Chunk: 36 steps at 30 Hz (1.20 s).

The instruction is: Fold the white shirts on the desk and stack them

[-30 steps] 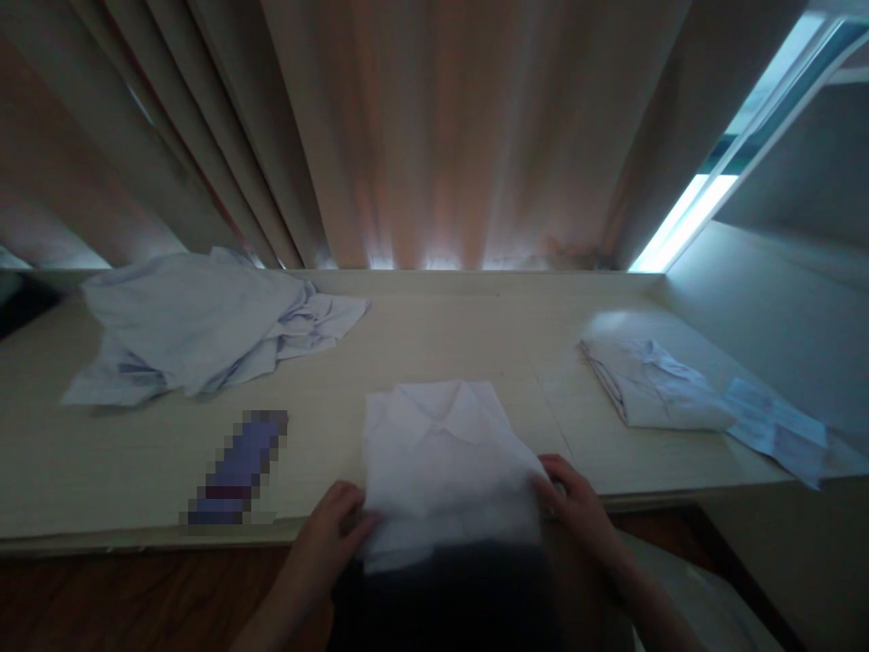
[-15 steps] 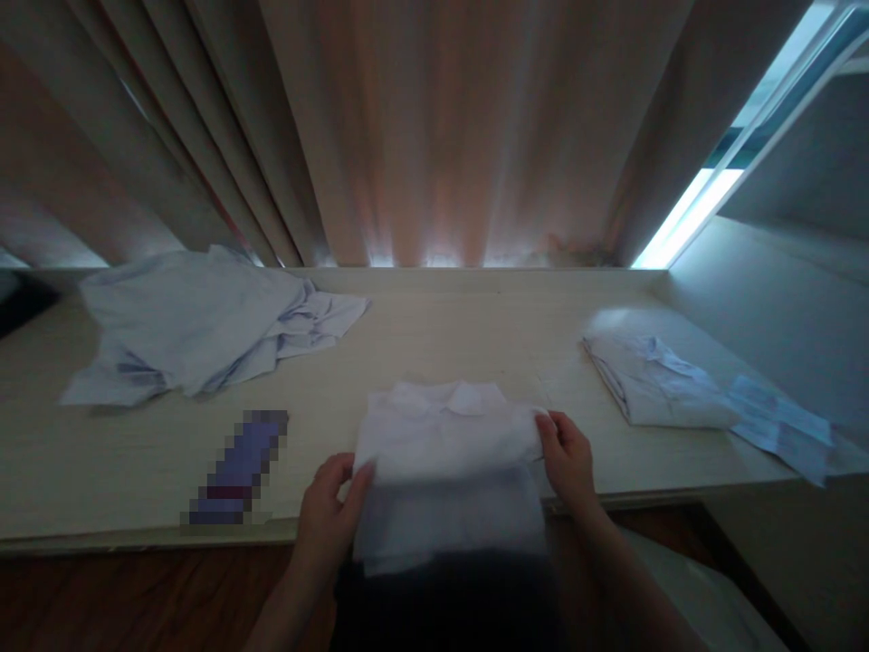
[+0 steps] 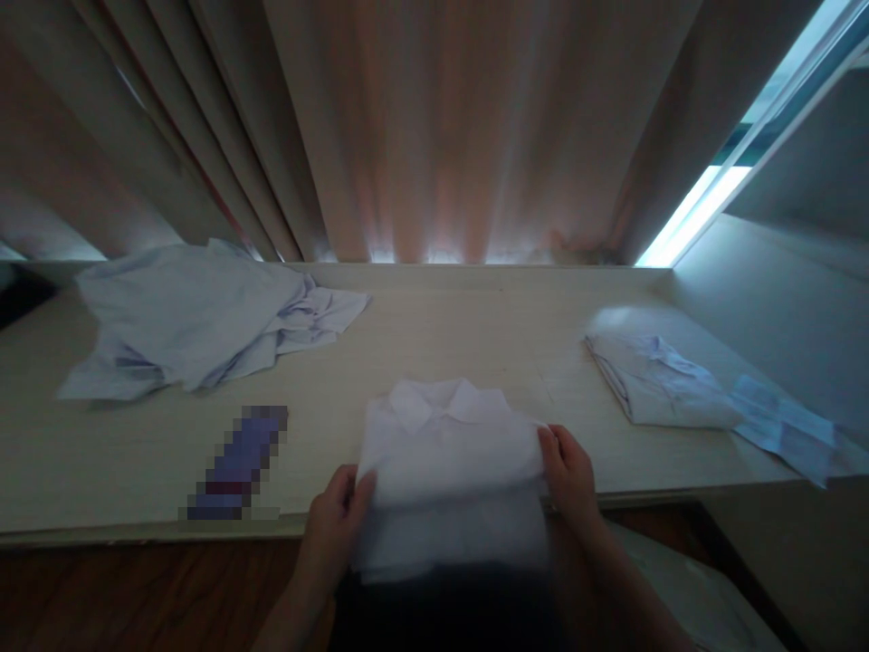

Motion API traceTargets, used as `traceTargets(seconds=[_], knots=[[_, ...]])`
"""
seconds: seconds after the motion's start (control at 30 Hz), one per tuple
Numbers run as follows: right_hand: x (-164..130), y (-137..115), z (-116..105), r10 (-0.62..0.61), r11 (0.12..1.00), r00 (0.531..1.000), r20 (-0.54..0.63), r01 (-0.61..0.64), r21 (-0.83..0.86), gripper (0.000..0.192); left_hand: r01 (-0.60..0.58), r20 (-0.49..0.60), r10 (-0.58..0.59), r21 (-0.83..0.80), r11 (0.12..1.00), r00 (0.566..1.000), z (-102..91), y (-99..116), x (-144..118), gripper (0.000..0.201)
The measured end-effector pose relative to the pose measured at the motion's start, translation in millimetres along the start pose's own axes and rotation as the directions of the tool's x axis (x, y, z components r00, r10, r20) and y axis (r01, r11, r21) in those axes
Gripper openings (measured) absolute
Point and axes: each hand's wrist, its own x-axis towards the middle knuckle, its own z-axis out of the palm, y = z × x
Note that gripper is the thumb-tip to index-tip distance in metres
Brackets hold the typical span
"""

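Two hands hold one white shirt at the near edge of the bench. The left hand is closed on the shirt's left side, with its fingers curled over the cloth. The right hand is closed on the shirt's right side, with its fingers on top of the folded edge. The shirt is folded into a neat block, and its collar points away from the person, toward the curtain. The bottom part of the shirt hangs a little over the front edge of the bench. To the left of the shirt, just beside it, lies a small blurred purple thing; what it is cannot be told. Far off on the left side of the bench is a messy pile of light blue shirts, not folded. On the right side, well apart from the hands, lies a folded light shirt, and just next to it a flat pale sheet sits near the bench's right end. Bright light comes in from a window strip at the top right.
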Motion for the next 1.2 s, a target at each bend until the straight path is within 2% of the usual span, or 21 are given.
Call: traceTargets(seconds=[0.1,0.23,0.37,0.6,0.83,0.93,1.03,1.2], knots=[[-11,-4,-5,0.037,0.997,0.999,-0.038,-0.035,0.064,0.035,0.014,0.015,-0.013,-0.051,0.999,1.000,-3.3,1,-9,0.038],[-24,0,-9,0.085,0.995,0.996,0.028,-0.087,0.058,0.036,0.026,0.043,-0.024,-0.034,0.999,0.999,-6.6,1,-18,0.039],[-41,9,-12,0.129,0.990,0.991,0.022,-0.130,0.053,0.036,0.064,0.041,-0.063,-0.043,0.997,0.997,-6.2,-5,-29,0.038],[-66,20,-13,0.231,0.973,0.964,0.129,-0.228,-0.038,0.040,0.223,0.125,-0.216,-0.044,0.974,0.968,-2.1,-23,-48,0.047],[-76,10,-23,0.252,0.966,0.960,0.118,-0.243,-0.091,0.039,0.220,0.161,-0.220,0.020,0.975,0.962,-8.7,-20,-59,0.045],[-78,15,-26,0.253,0.966,0.950,0.185,-0.238,-0.097,0.038,0.189,0.153,-0.197,0.063,0.980,0.968,-6.8,-25,-58,0.041],[-75,25,-29,0.264,0.964,0.922,0.284,-0.241,-0.116,0.039,0.132,0.102,-0.139,0.070,0.989,0.985,-2.0,-32,-51,0.035],[-56,32,-31,0.334,0.942,0.890,0.310,-0.306,-0.137,0.048,0.142,0.047,-0.142,0.016,0.990,0.989,7.3,-33,-28,0.037]])
